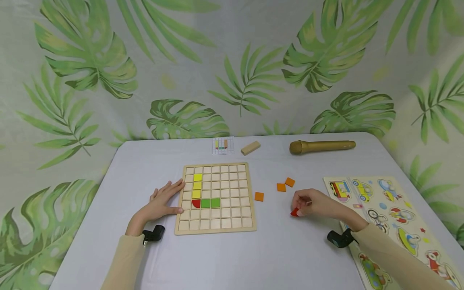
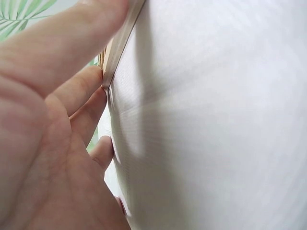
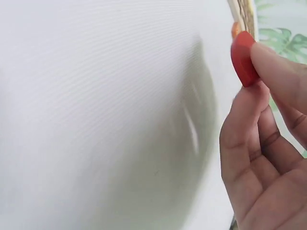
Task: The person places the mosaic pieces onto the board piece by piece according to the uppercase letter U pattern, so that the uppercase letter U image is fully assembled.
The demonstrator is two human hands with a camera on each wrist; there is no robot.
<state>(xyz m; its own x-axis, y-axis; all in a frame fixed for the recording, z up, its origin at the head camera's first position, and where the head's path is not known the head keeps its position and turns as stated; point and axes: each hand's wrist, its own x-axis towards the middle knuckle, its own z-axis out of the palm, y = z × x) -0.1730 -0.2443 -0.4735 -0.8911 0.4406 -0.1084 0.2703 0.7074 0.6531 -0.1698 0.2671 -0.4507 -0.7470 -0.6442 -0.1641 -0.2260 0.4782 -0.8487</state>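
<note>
My right hand [image 1: 313,203] pinches a red quarter-round tile [image 1: 295,212] between thumb and finger, right of the wooden grid board [image 1: 232,222]. The right wrist view shows the same red tile [image 3: 243,58] at the fingertips. With fingers spread, my left hand [image 1: 161,203] touches the board's left edge; the left wrist view has the thumb and fingers along that edge [image 2: 117,48]. On the board, yellow squares [image 1: 197,185] form a column above another red quarter-round tile [image 1: 196,204], and two green squares [image 1: 210,203] lie beside it. Three orange squares [image 1: 259,196] lie between board and right hand.
Behind the board lie a small pattern card [image 1: 222,146] and a wooden block [image 1: 250,148]. A gold microphone [image 1: 322,146] rests at the back right. A picture puzzle board [image 1: 393,215] with vehicles lies under the right forearm.
</note>
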